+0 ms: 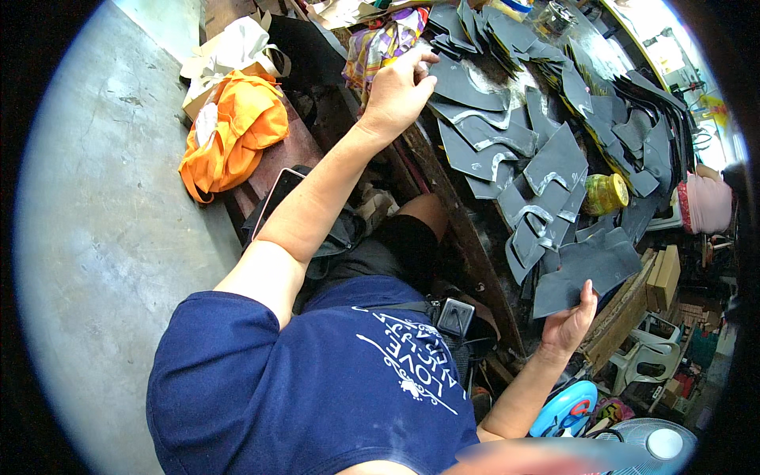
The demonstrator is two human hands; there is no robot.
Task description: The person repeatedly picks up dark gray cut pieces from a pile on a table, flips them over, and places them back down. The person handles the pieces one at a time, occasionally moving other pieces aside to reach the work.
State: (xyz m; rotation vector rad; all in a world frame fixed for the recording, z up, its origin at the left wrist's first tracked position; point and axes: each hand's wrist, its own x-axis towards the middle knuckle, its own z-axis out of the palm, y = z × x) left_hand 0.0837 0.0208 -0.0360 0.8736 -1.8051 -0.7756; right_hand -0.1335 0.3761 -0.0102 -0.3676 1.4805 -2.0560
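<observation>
Dark grey flat cut pieces (476, 148), many with pale curved edges, lie overlapping along the workbench (463, 218). At the far left end of the pile is my left hand (400, 89), its fingers curled and its thumb near the index finger. Whatever may be between those fingertips is hidden. My right hand (566, 323) is at the near right, at the edge of a large dark grey sheet piece (590, 269). The thumb lies over that edge, and the other fingers are partly hidden beneath it.
A yellow-lidded jar (606, 195) stands among the pieces. Patterned cloth (380, 51) lies beside my left hand. An orange bag (237, 131) and a phone (277, 196) are at the left. White plastic chairs (653, 348) and a fan (653, 443) are at the right. Another person (707, 203) is at the far right.
</observation>
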